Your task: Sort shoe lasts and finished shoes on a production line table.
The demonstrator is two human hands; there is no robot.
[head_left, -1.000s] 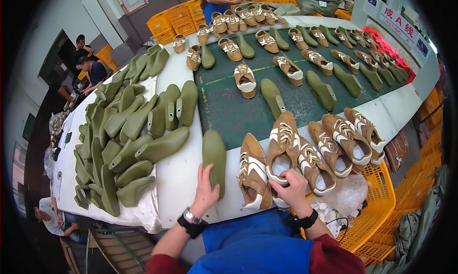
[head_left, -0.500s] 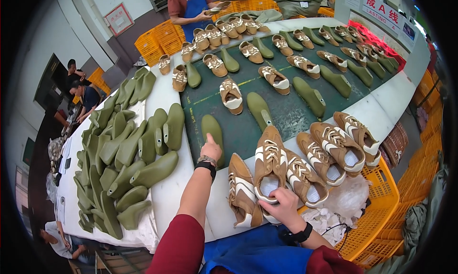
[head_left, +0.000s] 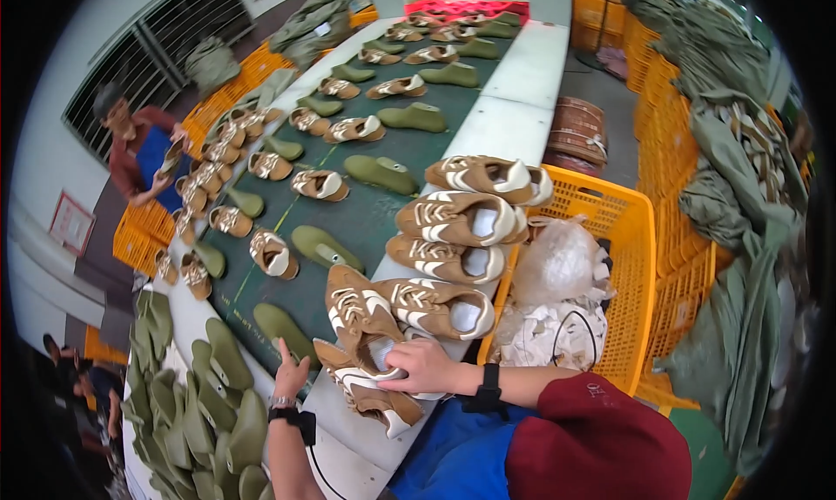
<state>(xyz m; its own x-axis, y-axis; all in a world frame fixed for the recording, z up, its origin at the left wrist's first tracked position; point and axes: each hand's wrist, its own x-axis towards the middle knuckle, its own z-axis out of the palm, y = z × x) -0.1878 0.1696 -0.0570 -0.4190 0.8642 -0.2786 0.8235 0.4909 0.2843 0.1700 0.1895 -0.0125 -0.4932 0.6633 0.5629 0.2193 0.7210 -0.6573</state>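
Note:
My left hand point(head_left: 291, 376) is at the near end of a green shoe last point(head_left: 277, 324) on the dark green belt. Its index finger is stretched out against the last, the other fingers are partly hidden, and no grip shows. My right hand point(head_left: 422, 367) is closed on the heel opening of a brown sneaker point(head_left: 353, 307) with white stripes and laces. That sneaker's toe points away from me. Under it, another brown sneaker point(head_left: 376, 402) lies tilted on the white table edge. More sneakers point(head_left: 455, 217) are lined up beyond my right hand, heels toward the right.
A yellow crate point(head_left: 634, 265) holding a clear plastic bag point(head_left: 566, 260) and white scraps stands right of the table. Many green lasts point(head_left: 187, 413) are heaped at lower left. Sneakers and lasts stand in rows along the belt point(head_left: 261, 278). A co-worker point(head_left: 144, 152) handles a shoe across it.
My view has turned to the right, bringing the crate and the belt's red-lit far end into fuller view. My right hand stays on the sneaker; my left hand stays by the last, nearer its end.

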